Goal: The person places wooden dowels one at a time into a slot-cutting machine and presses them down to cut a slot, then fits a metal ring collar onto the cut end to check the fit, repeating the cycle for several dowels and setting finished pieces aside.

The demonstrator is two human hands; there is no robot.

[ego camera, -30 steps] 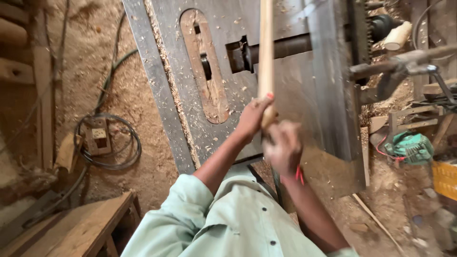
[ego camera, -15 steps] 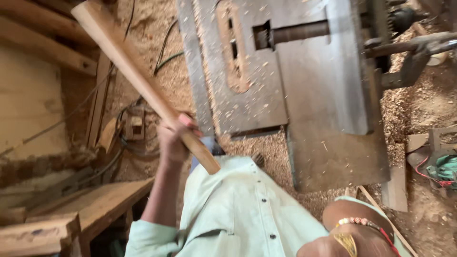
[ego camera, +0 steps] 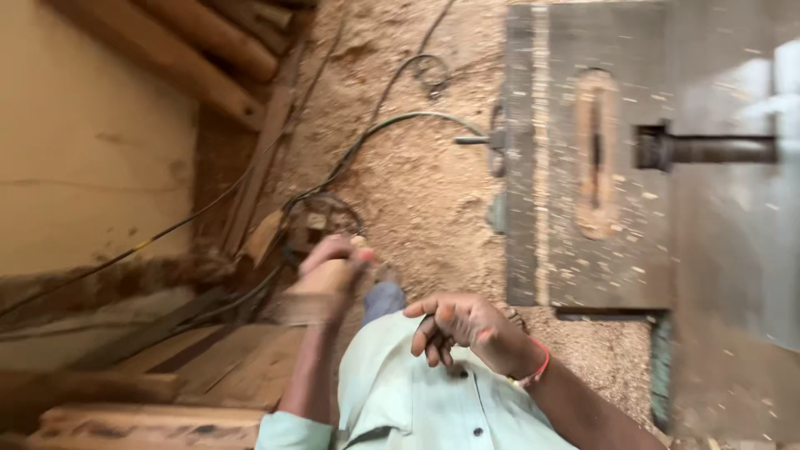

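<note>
My left hand (ego camera: 327,279) is blurred by motion, low over the sawdust floor at centre left. Its fingers are closed around the pale end of a wooden stick (ego camera: 337,275); the remainder of the stick is hidden or lost in the blur. My right hand (ego camera: 467,332) rests against the front of my light green shirt (ego camera: 417,400), fingers loosely curled and apart, holding nothing. A red band sits on that wrist. The two hands are about a hand's width apart.
A grey metal saw table (ego camera: 708,267) fills the right side, with a wooden slotted insert (ego camera: 596,158) and a dark shaft (ego camera: 708,150). Black cables (ego camera: 367,142) run across the sawdust floor (ego camera: 417,192). Logs (ego camera: 208,58) lie top left, wooden planks (ego camera: 150,417) bottom left.
The view has swung left and down. My left hand has dropped the long stick from its raised slant towards the floor. My right hand has come up onto my chest.
</note>
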